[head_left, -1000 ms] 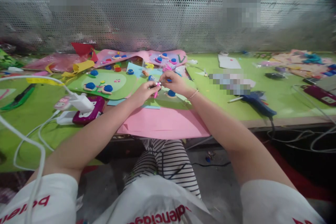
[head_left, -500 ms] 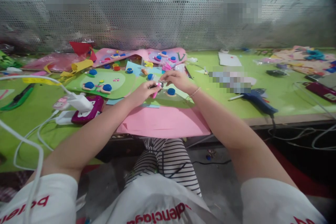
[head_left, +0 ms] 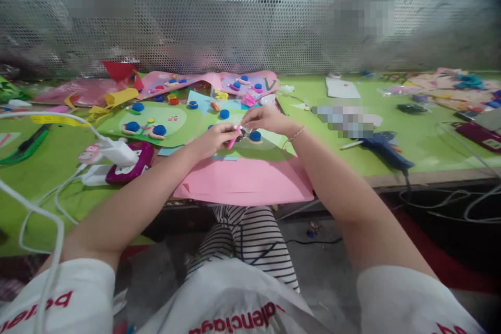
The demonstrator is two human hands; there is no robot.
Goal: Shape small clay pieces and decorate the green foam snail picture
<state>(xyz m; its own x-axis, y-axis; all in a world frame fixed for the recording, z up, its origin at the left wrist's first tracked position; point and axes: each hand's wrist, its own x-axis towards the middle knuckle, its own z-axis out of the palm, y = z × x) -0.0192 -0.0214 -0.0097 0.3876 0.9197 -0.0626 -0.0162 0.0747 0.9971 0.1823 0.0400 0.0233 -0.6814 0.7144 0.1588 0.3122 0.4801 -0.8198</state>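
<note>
A small pink piece (head_left: 232, 142) sits pinched in the left hand (head_left: 215, 138), above a green sheet (head_left: 274, 152); the fingers cover part of it, so its full shape is unclear. The right hand (head_left: 266, 119) is just beside it, fingertips bunched; whether they grip anything cannot be told. A dark shape beneath the hands is too small to identify. Near it lies a blue-topped piece (head_left: 255, 136). A pink sheet (head_left: 246, 180) lies nearer the body, partly covered by the right forearm. Rightward, pixelation masks something beyond the glue gun (head_left: 385, 152).
</note>
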